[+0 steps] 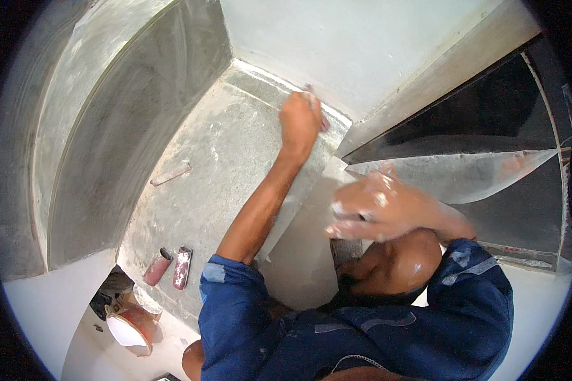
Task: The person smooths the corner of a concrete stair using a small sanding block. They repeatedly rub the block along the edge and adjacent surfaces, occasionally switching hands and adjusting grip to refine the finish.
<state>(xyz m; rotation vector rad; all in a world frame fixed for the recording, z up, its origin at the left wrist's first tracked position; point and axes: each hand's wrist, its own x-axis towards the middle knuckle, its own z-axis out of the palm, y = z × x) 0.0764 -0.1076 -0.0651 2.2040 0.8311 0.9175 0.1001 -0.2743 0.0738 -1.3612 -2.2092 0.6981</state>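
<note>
My left hand [300, 124] is closed on a reddish-brown piece of sandpaper [325, 123], mostly hidden under the fingers. It presses at the far edge of a grey slab [222, 152], where the slab meets the pale wall. My right hand [381, 206], smeared with white powder and blurred, hangs above my bent knee. Its fingers point left, somewhat apart, with nothing visible in them. On the slab's near left part lie a rolled reddish-brown sandpaper piece [157, 267] and a folded, white-dusted one [182, 268].
A thin, dusty strip [170, 174] lies on the slab's left side. Curved grey panels [133, 127] rise at the left. An orange-brown container [133, 330] stands low at the left. Dark panels with clear plastic sheeting [457, 174] are at the right.
</note>
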